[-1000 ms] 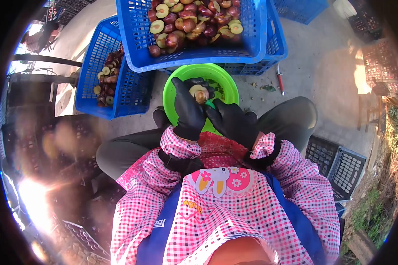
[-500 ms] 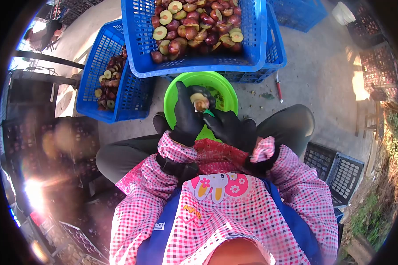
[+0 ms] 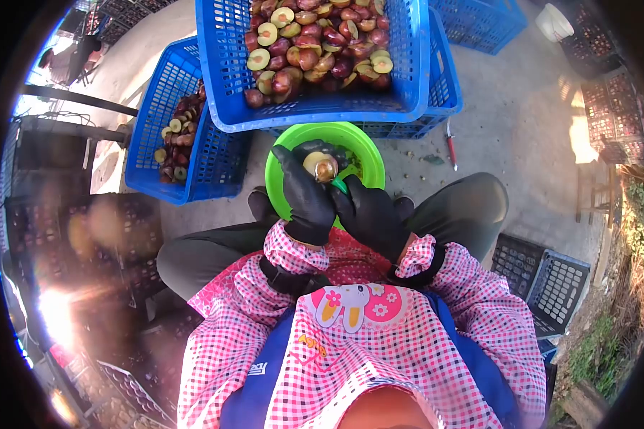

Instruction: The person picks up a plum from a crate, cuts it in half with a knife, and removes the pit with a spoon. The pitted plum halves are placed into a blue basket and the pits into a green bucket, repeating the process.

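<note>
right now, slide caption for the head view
Black-gloved hands hold a pale round cut fruit and small green tool over a green plastic tub.

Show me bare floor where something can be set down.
The concrete floor is bare right of the red-handled tool, between the right knee and the far blue crate. Crowded: the green basin, with the left hand and right hand over it.

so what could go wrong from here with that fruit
The green-handled tool in the right hand might slip off the cut fruit and catch the left hand, which holds the fruit right beside it.

The fruit could also slide out of the glove, probably dropping into the green tub below.

The red-handled tool lying on the floor near the right knee might get knocked if the person shifts.
</note>
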{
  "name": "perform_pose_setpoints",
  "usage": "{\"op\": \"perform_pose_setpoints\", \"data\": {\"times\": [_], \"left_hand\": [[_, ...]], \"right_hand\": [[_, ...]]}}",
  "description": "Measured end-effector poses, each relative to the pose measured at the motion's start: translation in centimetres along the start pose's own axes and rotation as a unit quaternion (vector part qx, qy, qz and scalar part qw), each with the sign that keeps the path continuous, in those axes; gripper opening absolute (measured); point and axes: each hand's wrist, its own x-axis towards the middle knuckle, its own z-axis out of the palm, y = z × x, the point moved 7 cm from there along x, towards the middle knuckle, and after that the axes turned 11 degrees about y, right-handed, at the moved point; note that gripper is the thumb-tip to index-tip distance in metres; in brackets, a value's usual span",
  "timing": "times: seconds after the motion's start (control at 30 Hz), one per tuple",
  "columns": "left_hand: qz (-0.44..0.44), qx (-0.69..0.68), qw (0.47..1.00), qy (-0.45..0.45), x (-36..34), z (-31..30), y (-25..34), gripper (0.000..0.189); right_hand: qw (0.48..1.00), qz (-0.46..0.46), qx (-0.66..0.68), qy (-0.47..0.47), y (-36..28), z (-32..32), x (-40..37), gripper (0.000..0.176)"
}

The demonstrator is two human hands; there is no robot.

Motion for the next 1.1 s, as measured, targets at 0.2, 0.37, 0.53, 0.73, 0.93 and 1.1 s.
{"op": "perform_pose_setpoints", "data": {"times": [0.2, 0.37, 0.53, 0.73, 0.93, 1.1], "left_hand": [[0.059, 0.077, 0.995, -0.021, -0.5, 0.5, 1.3, 0.063], [0.05, 0.179, 0.968, -0.166, -0.2, 1.4, 1.8, 0.064], [0.026, 0.267, 0.949, -0.168, 0.4, 1.5, 1.3, 0.07], [-0.102, -0.035, 0.937, -0.333, -0.1, 3.3, -0.4, 0.069], [0.093, -0.015, 0.995, -0.037, 5.0, -3.7, 6.6, 0.069], [0.418, 0.301, 0.847, 0.132, 10.0, -8.7, 23.3, 0.06]], "right_hand": [[1.0, 0.01, -0.002, -0.021, 0.4, 0.5, 0.0, 0.033], [0.992, 0.015, 0.108, -0.064, 0.6, 0.3, 0.3, 0.035], [0.834, 0.348, 0.282, -0.323, 2.5, 2.2, -1.7, 0.045], [0.511, 0.416, 0.631, -0.41, 0.1, 3.8, -4.2, 0.052], [0.845, 0.31, 0.318, -0.297, 3.7, 3.2, -1.3, 0.052], [0.958, -0.073, -0.162, -0.225, 2.4, 0.8, 0.8, 0.051]]}}
